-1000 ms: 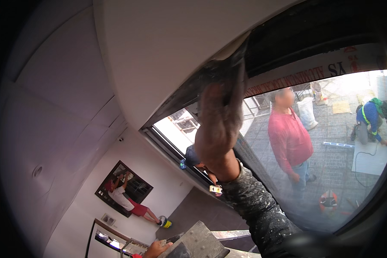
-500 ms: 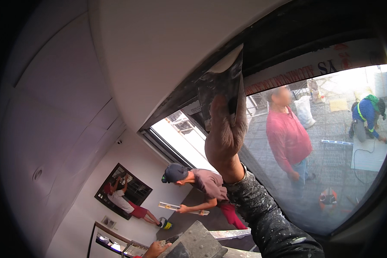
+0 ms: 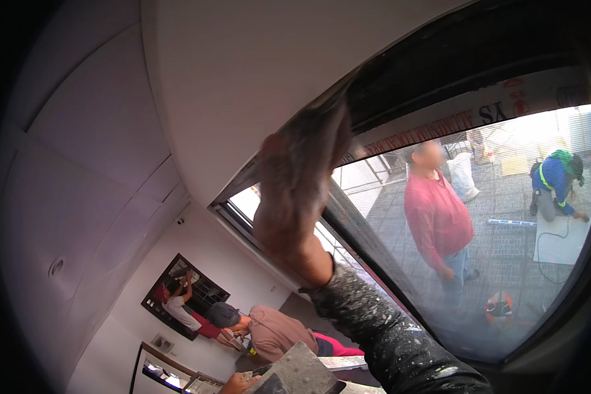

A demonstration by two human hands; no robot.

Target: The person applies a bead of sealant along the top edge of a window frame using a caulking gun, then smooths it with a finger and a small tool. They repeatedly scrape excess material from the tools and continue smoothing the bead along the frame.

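Right hand (image 3: 292,177), raised at the left edge of the screened window (image 3: 466,338), its fingers closed around one putty knife (image 3: 318,115). The knife lies at the window's upper left, by the line where the black window frame (image 3: 440,82) meets the white bulkhead (image 3: 243,72); its blade is thin, flat and grey-black, blurred at the edges, and contact with the surface cannot be told. The one sleeve (image 3: 400,331) below is black, flecked with white.

Left to right. Far left of the screened window: one round downlight (image 3: 56,266) in a pale ceiling (image 3: 79,190). Nearer, at its lower left: one dark-framed wall window (image 3: 211,293), with one person in a white shirt (image 3: 179,310) before it; one lower hand (image 3: 238,383), owner and grip unclear, beside one grey, worn slab (image 3: 302,364); one bending person in a brown top (image 3: 282,331) and dark cap.

Through the screened window: one standing person in a red shirt (image 3: 438,210), one white sack (image 3: 463,178), one orange-red round object (image 3: 499,307), one blue-and-white bar (image 3: 512,223), one crouching person in blue (image 3: 553,180), one white panel (image 3: 568,243). Persons before and behind the window: four.
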